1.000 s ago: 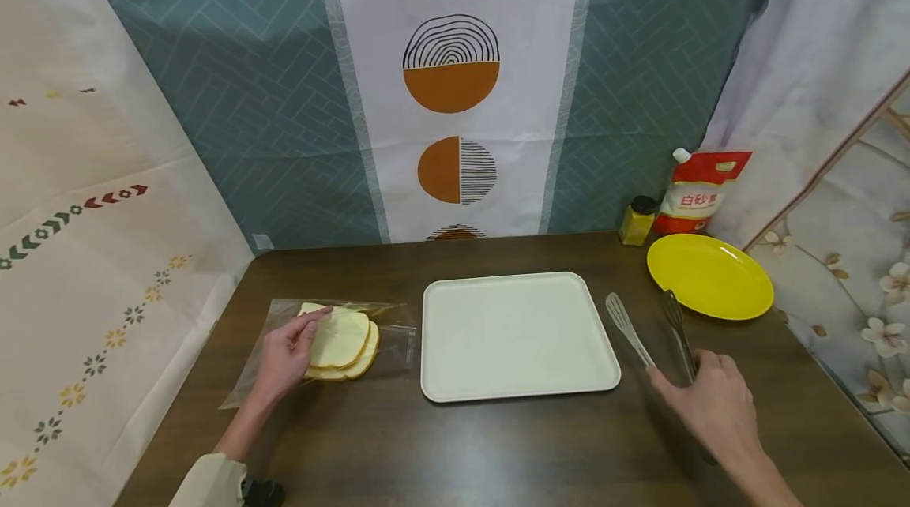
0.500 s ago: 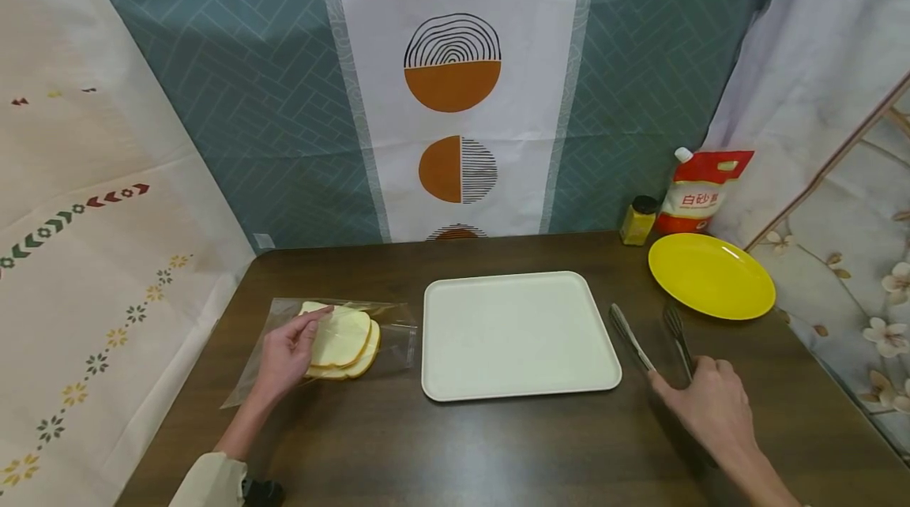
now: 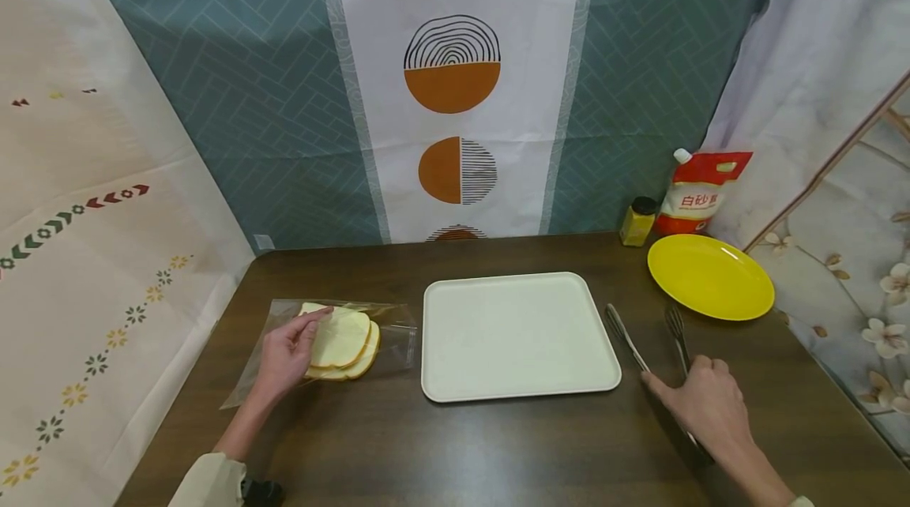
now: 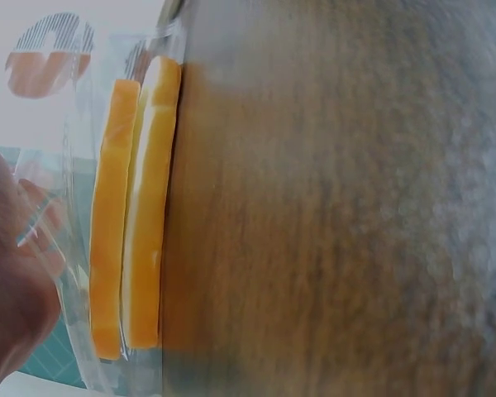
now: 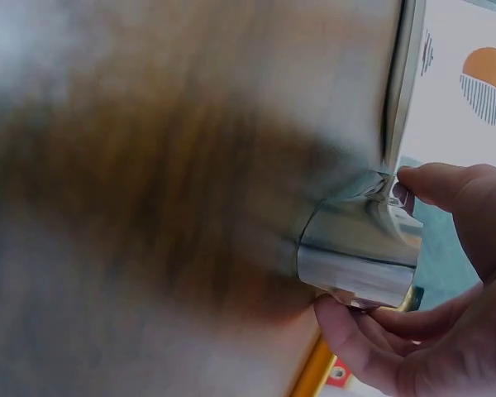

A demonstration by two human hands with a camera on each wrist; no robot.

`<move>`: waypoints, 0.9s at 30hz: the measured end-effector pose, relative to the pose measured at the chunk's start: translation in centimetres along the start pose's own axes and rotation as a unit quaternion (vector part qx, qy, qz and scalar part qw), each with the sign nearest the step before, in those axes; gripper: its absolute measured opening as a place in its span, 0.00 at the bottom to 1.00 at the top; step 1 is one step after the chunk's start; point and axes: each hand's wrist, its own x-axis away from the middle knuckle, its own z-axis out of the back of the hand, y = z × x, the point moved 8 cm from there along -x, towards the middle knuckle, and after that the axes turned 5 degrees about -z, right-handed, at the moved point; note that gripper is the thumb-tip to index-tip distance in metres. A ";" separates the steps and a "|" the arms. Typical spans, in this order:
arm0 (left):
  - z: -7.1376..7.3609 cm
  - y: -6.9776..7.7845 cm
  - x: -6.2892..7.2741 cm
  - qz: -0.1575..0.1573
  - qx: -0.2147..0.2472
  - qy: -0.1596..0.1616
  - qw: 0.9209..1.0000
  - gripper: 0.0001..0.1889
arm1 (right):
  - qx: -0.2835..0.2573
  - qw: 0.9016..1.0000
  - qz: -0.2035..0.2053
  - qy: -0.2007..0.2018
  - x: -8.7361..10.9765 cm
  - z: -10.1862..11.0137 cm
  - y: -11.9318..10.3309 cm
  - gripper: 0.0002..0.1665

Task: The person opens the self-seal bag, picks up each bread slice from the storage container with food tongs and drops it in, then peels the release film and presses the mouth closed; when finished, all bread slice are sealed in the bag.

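Note:
On the left of the table lies a clear plastic bag [image 3: 398,343] with thick slices of bread [image 3: 343,339] in it. My left hand [image 3: 286,351] pinches the bag's film over the near-left part of the bread. Two slices with orange-brown crusts [image 4: 112,223] show edge-on through the film in the left wrist view. At the right, my right hand [image 3: 705,406] grips a pair of metal tongs [image 3: 627,338], its two arms spread and pointing away from me. Thumb and fingers press on opposite sides of the shiny tongs [image 5: 360,260] in the right wrist view.
A white rectangular tray [image 3: 519,337] lies between the hands. Beyond the tongs sits a yellow oval plate [image 3: 711,276]. A small yellow jar with a black lid [image 3: 637,221] and a red-and-white pouch with a spout [image 3: 693,195] stand at the back right. Cloths hang around the table.
The tongs have turned in my right hand, so the slotted end of the left arm now shows edge-on. That hand has shifted slightly left. The left hand and bag stay as they were.

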 end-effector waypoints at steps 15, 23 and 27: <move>0.1 -0.3 0.1 0.010 0.006 -0.005 1.000 0.13 | 0.012 1.000 0.008 0.005 -0.2 -0.1 -0.3 0.52; 0.0 -0.1 0.1 0.012 0.006 -0.006 1.000 0.12 | 0.019 1.000 0.004 -0.001 -0.2 -0.1 -0.2 0.54; 0.0 0.0 0.1 0.011 0.003 -0.006 1.000 0.12 | 0.020 1.000 0.000 -0.003 -0.1 -0.1 -0.2 0.53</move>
